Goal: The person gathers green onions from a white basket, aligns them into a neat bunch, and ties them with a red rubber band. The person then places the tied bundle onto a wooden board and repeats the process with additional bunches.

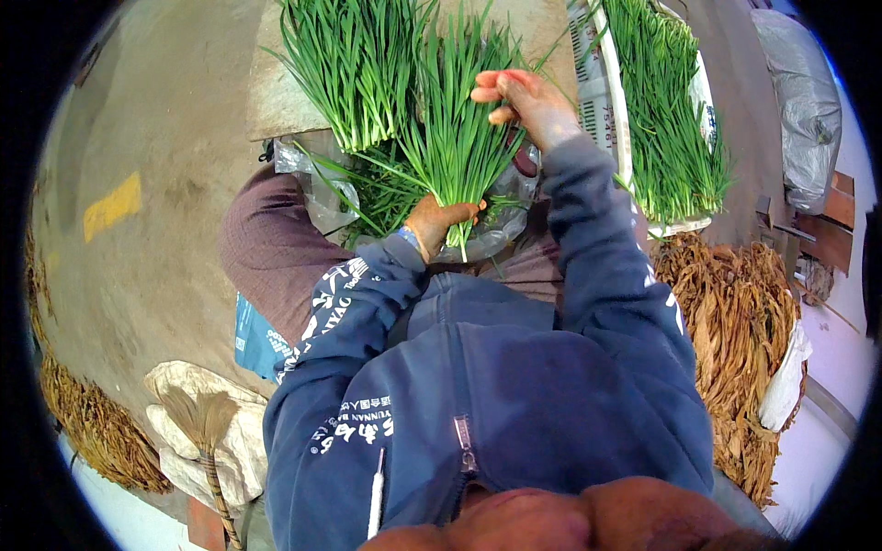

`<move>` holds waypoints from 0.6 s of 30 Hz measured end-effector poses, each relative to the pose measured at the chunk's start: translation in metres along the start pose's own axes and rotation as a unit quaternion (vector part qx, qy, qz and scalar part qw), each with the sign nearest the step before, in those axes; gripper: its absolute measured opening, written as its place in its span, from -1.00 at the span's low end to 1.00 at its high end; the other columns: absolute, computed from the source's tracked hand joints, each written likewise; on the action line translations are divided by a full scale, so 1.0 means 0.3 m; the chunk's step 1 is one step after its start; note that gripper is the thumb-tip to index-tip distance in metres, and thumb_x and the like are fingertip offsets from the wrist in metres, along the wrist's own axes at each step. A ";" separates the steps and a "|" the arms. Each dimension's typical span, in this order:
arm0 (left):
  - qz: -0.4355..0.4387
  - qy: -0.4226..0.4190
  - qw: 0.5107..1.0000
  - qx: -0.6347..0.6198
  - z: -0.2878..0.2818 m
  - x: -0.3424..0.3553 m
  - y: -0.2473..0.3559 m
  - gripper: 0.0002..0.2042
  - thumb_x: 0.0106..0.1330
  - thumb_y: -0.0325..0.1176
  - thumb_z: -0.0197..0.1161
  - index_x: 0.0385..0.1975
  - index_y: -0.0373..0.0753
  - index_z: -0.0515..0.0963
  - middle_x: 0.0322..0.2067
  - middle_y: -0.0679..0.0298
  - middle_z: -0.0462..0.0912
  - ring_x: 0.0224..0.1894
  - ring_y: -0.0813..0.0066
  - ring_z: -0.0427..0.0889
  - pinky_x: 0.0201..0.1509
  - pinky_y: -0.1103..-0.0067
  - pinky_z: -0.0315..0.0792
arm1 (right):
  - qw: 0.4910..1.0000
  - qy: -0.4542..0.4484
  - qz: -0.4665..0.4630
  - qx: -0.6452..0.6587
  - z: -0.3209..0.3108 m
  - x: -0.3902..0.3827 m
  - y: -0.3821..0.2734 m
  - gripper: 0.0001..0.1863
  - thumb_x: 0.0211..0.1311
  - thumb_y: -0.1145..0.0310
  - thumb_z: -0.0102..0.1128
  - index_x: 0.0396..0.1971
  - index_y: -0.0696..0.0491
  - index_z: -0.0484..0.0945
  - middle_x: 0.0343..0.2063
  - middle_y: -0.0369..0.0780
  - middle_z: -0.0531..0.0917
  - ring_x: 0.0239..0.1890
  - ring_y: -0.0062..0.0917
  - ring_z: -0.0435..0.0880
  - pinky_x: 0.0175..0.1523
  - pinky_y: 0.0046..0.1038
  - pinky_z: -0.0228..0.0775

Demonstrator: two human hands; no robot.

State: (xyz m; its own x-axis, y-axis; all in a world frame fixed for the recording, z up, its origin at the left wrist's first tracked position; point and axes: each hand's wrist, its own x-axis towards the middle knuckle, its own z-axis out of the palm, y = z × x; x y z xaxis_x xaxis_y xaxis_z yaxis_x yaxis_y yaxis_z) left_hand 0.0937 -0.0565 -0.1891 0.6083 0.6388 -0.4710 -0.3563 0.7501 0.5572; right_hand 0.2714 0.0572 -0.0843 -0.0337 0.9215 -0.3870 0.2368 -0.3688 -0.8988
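My left hand [443, 222] is closed around the pale lower ends of a bunch of garlic chives [464, 115], whose long green leaves fan out away from me. Over the right side of that bunch hangs my right hand [531, 103], its fingers bent and apart from the thumb, with nothing visible in them. A second bunch of chives [354, 69] lies to the left on a flat board [280, 92]. Loose green leaves [381, 188] are heaped on clear plastic [331, 207] between my legs.
A white crate [614, 101] packed with more chives [666, 119] stands at my right. Dried brown leaves [726, 340] are piled nearer me on that side. A wrapped grey bundle [801, 106] lies far right. At lower left, a straw broom [204, 427] rests on pale sacking [170, 376].
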 end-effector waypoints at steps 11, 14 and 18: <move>-0.003 -0.018 0.999 0.046 -0.017 0.006 0.008 -0.70 0.04 -0.54 0.17 -0.18 -0.39 0.52 -0.26 0.17 0.64 -0.35 0.46 0.53 -0.19 0.59 0.42 | 0.996 -0.008 0.066 0.052 0.035 0.117 0.112 -0.68 0.38 0.24 -0.11 -0.09 0.15 0.46 -0.28 -0.21 0.66 -0.57 -0.70 0.53 -0.52 -0.69 0.39; -0.013 -0.022 0.998 0.056 -0.016 0.006 0.014 -0.71 0.04 -0.54 0.17 -0.18 -0.39 0.52 -0.27 0.17 0.64 -0.35 0.46 0.53 -0.19 0.59 0.42 | 0.997 -0.015 0.073 -0.013 0.029 0.089 0.077 -0.68 0.37 0.23 -0.10 -0.08 0.14 0.46 -0.36 -0.25 0.67 -0.60 -0.73 0.49 -0.51 -0.69 0.36; -0.007 -0.019 0.999 0.044 -0.014 0.003 0.008 -0.71 0.05 -0.53 0.18 -0.18 -0.38 0.52 -0.27 0.18 0.64 -0.34 0.46 0.54 -0.18 0.59 0.42 | 0.992 -0.058 0.075 -0.088 0.029 0.087 0.108 -0.66 0.34 0.19 -0.06 -0.05 0.08 0.47 -0.43 -0.32 0.68 -0.65 -0.75 0.40 -0.46 -0.69 0.33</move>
State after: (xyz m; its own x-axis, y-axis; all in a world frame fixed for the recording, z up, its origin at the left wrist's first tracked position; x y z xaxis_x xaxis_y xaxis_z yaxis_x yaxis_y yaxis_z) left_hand 0.0905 -0.0533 -0.1912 0.6398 0.6199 -0.4542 -0.2841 0.7400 0.6097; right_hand 0.2696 0.0684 -0.1253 -0.0948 0.8334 -0.5444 0.4139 -0.4643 -0.7830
